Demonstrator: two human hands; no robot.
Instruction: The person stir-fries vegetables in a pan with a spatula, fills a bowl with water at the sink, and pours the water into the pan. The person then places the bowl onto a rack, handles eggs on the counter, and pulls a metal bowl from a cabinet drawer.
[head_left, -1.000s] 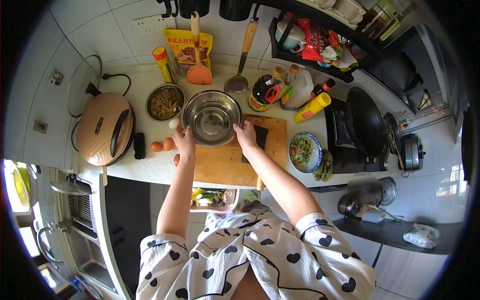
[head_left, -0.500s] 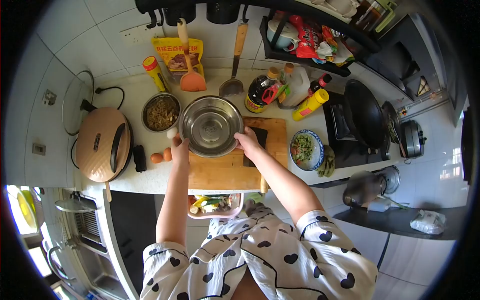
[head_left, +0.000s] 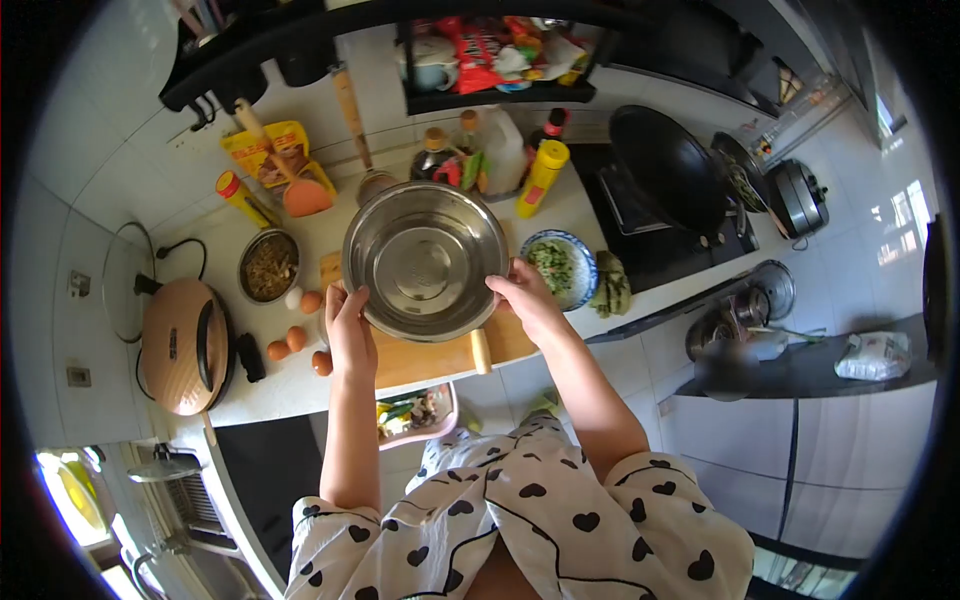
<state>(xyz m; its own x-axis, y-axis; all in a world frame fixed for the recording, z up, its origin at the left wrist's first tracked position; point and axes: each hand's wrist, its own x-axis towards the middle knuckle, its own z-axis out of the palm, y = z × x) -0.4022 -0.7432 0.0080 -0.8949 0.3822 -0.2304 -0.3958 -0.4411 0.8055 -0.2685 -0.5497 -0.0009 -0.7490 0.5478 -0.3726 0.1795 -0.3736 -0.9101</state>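
Observation:
Between my two hands is a round stainless steel bowl [head_left: 420,262], raised over the wooden cutting board [head_left: 410,365], with nothing visible inside it. My left hand [head_left: 350,325] grips its left rim, thumb on top. My right hand [head_left: 528,298] pinches the right rim. A wooden knife handle [head_left: 481,352] shows below the bowl; the blade is hidden. Brown eggs [head_left: 295,338] and a white egg [head_left: 294,298] lie on the counter left of my left hand. Behind them stands a smaller metal bowl [head_left: 268,266] of brown shredded food. Chopped greens fill a blue-rimmed bowl [head_left: 582,284] beyond my right hand.
An electric griddle [head_left: 180,345] sits at the left. Sauce bottles [head_left: 434,157] and a yellow bottle [head_left: 543,180] stand along the back. A black wok [head_left: 668,170] rests over the stove at the right. A pink bin [head_left: 447,425] of scraps is below the counter edge.
The steel bowl has come nearer to me and looks larger, still in both hands. My view has turned, so the counter now slants and the wok appears further left.

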